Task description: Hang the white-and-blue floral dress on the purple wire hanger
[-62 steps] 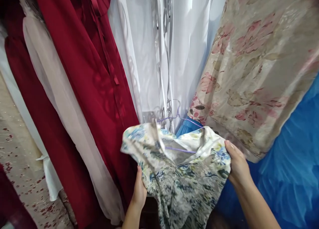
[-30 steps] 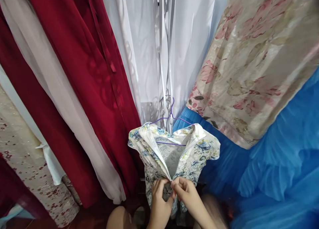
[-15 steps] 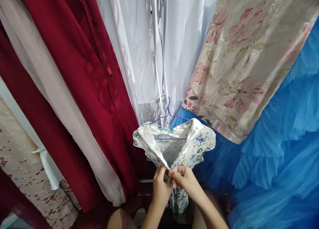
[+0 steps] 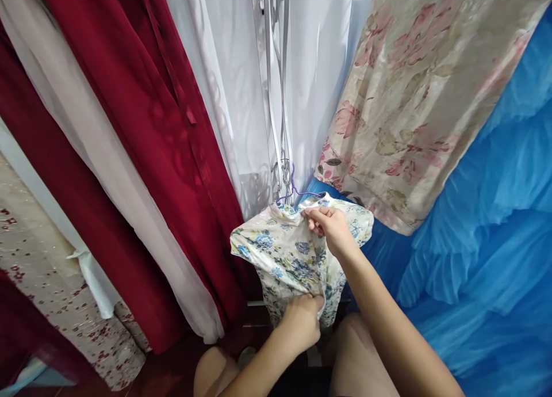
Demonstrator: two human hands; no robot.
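Note:
A white dress with blue and yellow flowers point(image 4: 284, 253) hangs from a thin purple hanger point(image 4: 293, 181) in front of me. Its long opening is closed, with a seam running down from the neckline. At the top of that seam, my right hand point(image 4: 330, 221) pinches the zipper by the neckline; the zipper pull itself is hidden in my fingers. Lower down, my left hand point(image 4: 304, 319) is closed on the dress fabric beside the seam, its fingertips partly hidden.
Dark red gowns point(image 4: 142, 155) and a pale pink length of fabric point(image 4: 99, 132) hang at left. White fabric point(image 4: 241, 98) with dangling ribbons point(image 4: 282, 98) hangs behind the hanger. On the right are a beige floral skirt point(image 4: 414, 109) and ruffled blue tulle point(image 4: 483, 259).
My right hand has moved up to the neckline and the dress's V-shaped opening has closed. My left hand has moved slightly down and right, gripping lower on the dress.

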